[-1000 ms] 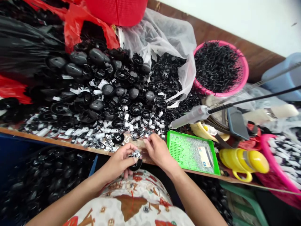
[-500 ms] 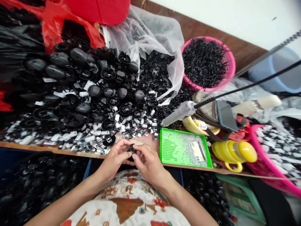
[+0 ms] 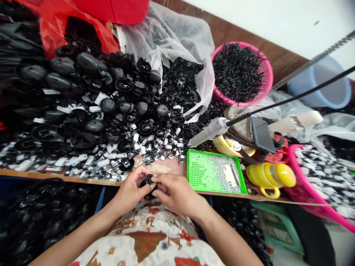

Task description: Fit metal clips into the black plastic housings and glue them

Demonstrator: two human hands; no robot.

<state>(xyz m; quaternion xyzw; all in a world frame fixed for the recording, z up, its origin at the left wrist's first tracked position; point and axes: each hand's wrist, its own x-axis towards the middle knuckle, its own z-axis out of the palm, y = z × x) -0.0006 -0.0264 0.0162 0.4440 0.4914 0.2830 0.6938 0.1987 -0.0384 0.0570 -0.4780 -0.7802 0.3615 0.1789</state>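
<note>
Close to the table's front edge, a small rounded black plastic part (image 3: 146,181) is held between both hands. My left hand (image 3: 135,186) grips it from the left, thumb and fingers closed around it. From the other side my right hand (image 3: 173,190) pinches the same part with bent fingers; its far side is hidden by them. Just beyond the hands lie several small white-and-black plastic pieces (image 3: 151,146). Behind those is a heap of round black plastic housings (image 3: 95,125). To the right of my right hand sits a green tray (image 3: 189,170) of tiny clear pieces.
An electric screwdriver (image 3: 208,132) hangs on a black coiled cord above the tray. A yellow bottle (image 3: 269,175), a phone (image 3: 263,135) and pink baskets (image 3: 270,79) of black parts stand right. Dark parts (image 3: 41,218) fill the space below the table edge.
The black part is turned and shows more of its rounded side between the hands. My right hand's fingers have shifted on it. The whole view has moved slightly.
</note>
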